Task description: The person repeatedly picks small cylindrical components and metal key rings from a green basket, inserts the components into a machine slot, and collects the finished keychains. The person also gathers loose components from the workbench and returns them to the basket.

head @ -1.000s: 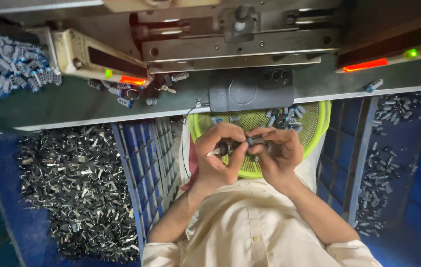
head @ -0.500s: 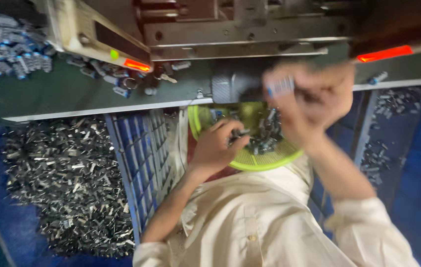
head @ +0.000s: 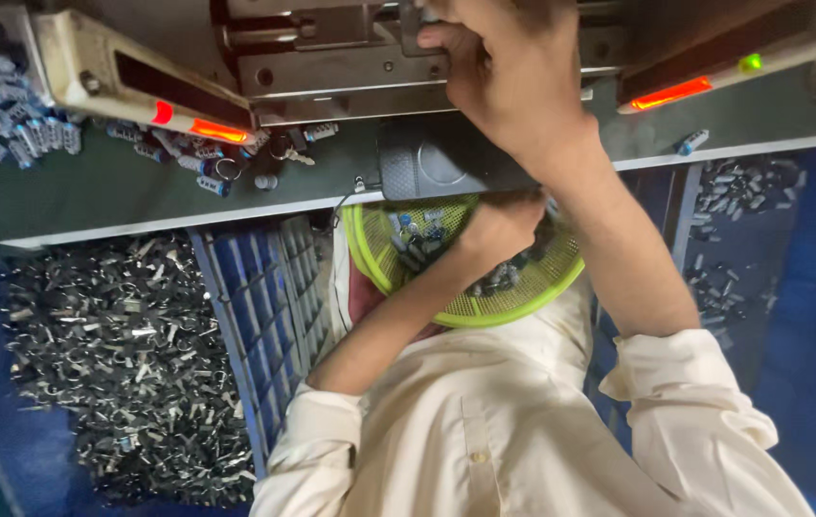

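My right hand (head: 509, 81) is raised to the grey metal fixture (head: 331, 72) of the machine at the top. Its fingers are curled tight against the metal, hiding whatever they pinch. My left hand (head: 496, 228) rests low in a yellow-green mesh basket (head: 523, 302) of small blue and silver parts (head: 418, 239) on my lap. Its fingertips are hidden under a black housing (head: 427, 168) at the bench edge, so its grip cannot be seen.
A blue crate (head: 264, 316) at the left holds a heap of dark metal clips (head: 111, 354). More small parts lie on the green bench (head: 92, 187), at the top left (head: 6, 124) and in a bin at the right (head: 734, 191). Orange lamps (head: 671, 93) glow on the machine.
My right hand left the basket carrying a small part and rose to the machine's fixture. My left hand stayed in the basket. The view has moved closer.
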